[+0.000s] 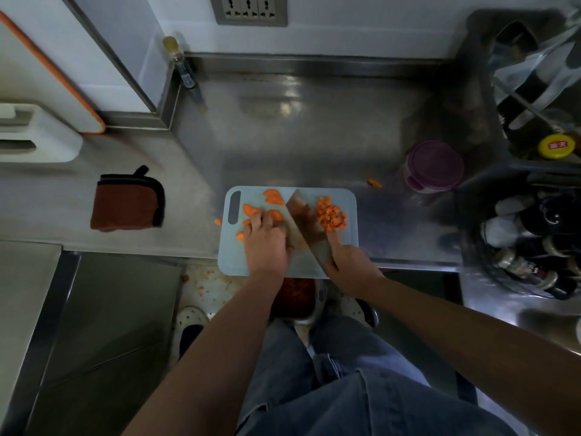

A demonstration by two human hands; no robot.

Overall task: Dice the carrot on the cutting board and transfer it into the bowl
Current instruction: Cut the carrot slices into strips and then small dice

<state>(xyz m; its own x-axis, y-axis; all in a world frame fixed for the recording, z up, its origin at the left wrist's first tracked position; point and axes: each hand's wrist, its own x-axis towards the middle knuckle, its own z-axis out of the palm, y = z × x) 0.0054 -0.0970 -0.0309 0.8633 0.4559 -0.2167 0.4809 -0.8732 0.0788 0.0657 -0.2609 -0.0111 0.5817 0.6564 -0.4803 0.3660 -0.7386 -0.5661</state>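
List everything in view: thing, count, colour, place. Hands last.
cutting board: one, pale blue, counter's front edge
carrot slices: several, orange, board's left half
diced carrot: one pile, orange, board's right side
cleaver: one, steel, across the board
bowl: one, metal, holding dice, below the counter edge
stray carrot bits: two, orange, on the counter off the board
folded cloth: one, brown with black trim, counter left
lidded container: one, purple lid, counter right
wall socket: one, grey, back wall
left hand: pressing slices
right hand: gripping cleaver
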